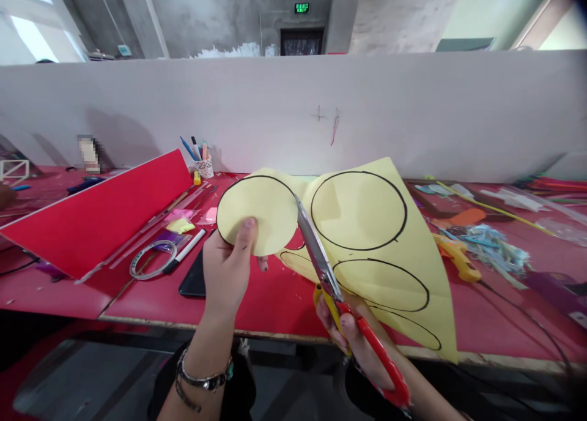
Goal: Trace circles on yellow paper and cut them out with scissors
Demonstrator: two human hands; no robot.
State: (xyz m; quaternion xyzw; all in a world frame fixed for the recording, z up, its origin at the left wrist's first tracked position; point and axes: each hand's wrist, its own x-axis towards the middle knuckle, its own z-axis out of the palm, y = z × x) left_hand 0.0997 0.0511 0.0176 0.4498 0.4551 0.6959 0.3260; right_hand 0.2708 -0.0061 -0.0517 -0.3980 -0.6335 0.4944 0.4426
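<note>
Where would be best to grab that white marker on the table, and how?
Probably pinch the white marker around its middle, from above: it's slim, lies flat and is uncovered on top, while its black end sits close to the pale ring.

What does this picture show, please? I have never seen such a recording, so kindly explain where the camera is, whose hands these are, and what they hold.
There is no machine here: a person works with two bare hands. The single picture comes from a camera worn on that person's head, looking forward and down.

The left hand pinches a round yellow paper piece, thumb on its face. The right hand holds scissors with red and yellow handles; their blades reach the right edge of that piece. Beside it spreads a yellow sheet with rounded black outlines.

On the red table, to the left, are a red board, a marker and a pen cup. To the right lies what looks like a glue gun.
</note>
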